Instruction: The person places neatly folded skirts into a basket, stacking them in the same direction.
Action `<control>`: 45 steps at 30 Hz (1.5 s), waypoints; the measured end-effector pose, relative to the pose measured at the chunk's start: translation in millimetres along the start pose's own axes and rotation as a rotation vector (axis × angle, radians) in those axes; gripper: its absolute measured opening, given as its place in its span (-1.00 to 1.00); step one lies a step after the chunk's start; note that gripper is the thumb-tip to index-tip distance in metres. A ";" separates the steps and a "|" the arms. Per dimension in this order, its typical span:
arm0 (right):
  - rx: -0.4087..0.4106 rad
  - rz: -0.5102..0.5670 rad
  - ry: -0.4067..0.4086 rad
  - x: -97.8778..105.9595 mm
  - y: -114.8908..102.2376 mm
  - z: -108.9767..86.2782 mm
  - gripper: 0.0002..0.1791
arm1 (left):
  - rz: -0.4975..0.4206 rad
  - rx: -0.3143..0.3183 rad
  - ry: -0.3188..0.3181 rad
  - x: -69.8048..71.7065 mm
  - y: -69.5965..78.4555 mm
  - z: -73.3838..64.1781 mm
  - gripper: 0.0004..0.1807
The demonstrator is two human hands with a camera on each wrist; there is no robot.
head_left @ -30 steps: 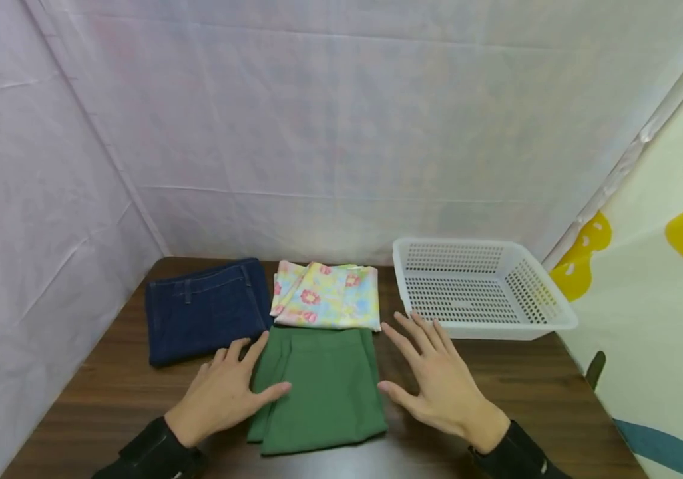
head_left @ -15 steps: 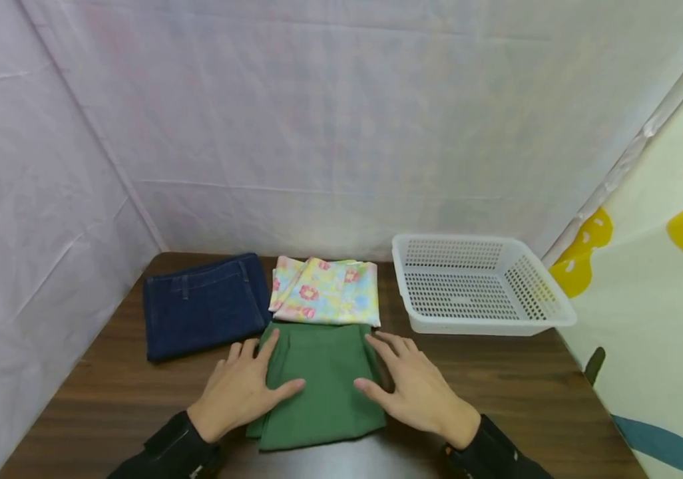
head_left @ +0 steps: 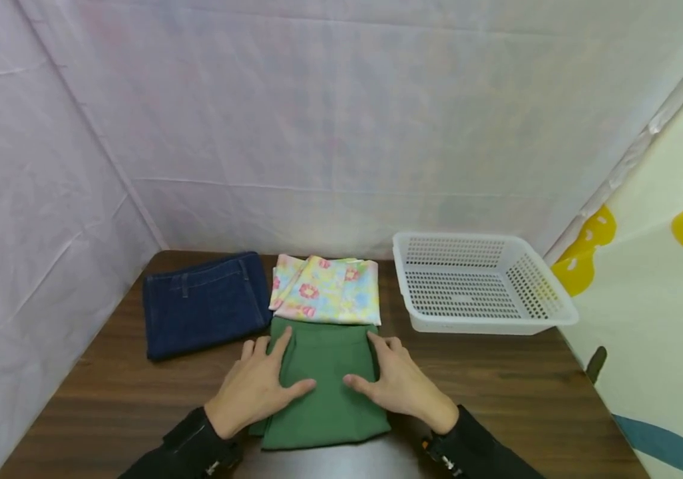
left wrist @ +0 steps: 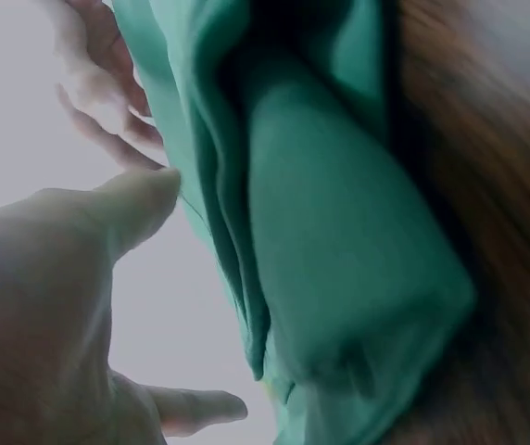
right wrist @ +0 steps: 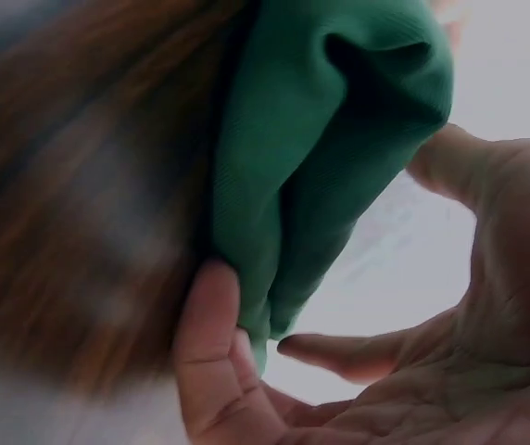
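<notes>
Folded green trousers [head_left: 332, 406] lie on the table in front of me, their layers stacked thick in both wrist views. My left hand [head_left: 254, 389] spreads over their left side, index finger and thumb above the cloth; in the left wrist view the thumb tip meets its upper face. At the right side my right hand [head_left: 404, 382] has its thumb over the top. Its lower fingers [right wrist: 211, 343] touch the side edge close to the wood in the right wrist view. Behind lies a folded floral cloth [head_left: 332, 293], at the trousers' far edge.
Folded dark blue jeans [head_left: 204, 306] lie at the back left of the brown wooden table [head_left: 108, 399]. A white perforated plastic basket [head_left: 473, 326] stands at the back right. White fabric walls [head_left: 341, 120] rise behind and beside the table.
Both hands have moved inward, the left one to the right and the right one to the left, onto the green trousers' sides. The jeans, floral cloth and basket stay put.
</notes>
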State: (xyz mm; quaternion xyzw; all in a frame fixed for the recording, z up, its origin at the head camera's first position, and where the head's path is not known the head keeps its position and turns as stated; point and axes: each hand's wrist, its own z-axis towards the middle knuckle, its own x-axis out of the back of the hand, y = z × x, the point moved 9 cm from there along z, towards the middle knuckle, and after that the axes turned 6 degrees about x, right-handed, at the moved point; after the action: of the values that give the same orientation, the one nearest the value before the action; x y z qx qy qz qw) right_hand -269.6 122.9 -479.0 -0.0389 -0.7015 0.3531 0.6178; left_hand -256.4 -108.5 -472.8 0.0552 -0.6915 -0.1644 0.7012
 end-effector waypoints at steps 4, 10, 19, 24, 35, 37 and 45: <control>-0.026 0.036 -0.008 0.6 0.2 3.8 0.17 | -0.025 -0.013 -0.026 -3.9 7.6 3.4 0.17; -0.056 0.076 0.006 -0.8 4.7 8.7 0.09 | -0.056 -0.063 -0.022 -5.4 20.2 8.3 0.11; -0.052 0.063 0.038 1.0 6.8 12.2 0.04 | -0.163 -0.079 -0.070 -2.5 33.8 16.2 0.01; -0.040 0.103 0.026 0.0 7.7 12.3 0.02 | -0.227 -0.044 -0.136 -4.5 35.3 17.0 -0.04; 0.007 0.282 -0.047 -5.6 4.4 13.6 -0.04 | -0.277 -0.030 -0.254 -12.1 31.5 16.4 -0.12; 0.016 0.344 -0.063 -4.8 5.0 12.6 -0.04 | -0.290 -0.033 -0.269 -12.5 31.4 16.5 -0.12; 0.073 0.469 -0.078 9.7 7.6 12.1 0.02 | -0.417 -0.061 -0.317 -9.0 28.6 22.3 -0.19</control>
State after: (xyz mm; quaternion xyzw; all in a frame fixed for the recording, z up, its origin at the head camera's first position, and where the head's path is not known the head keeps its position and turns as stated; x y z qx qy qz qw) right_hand -285.6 128.0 -474.9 -0.1648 -0.6833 0.5133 0.4923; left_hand -273.9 -75.4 -471.8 0.1490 -0.7612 -0.3330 0.5362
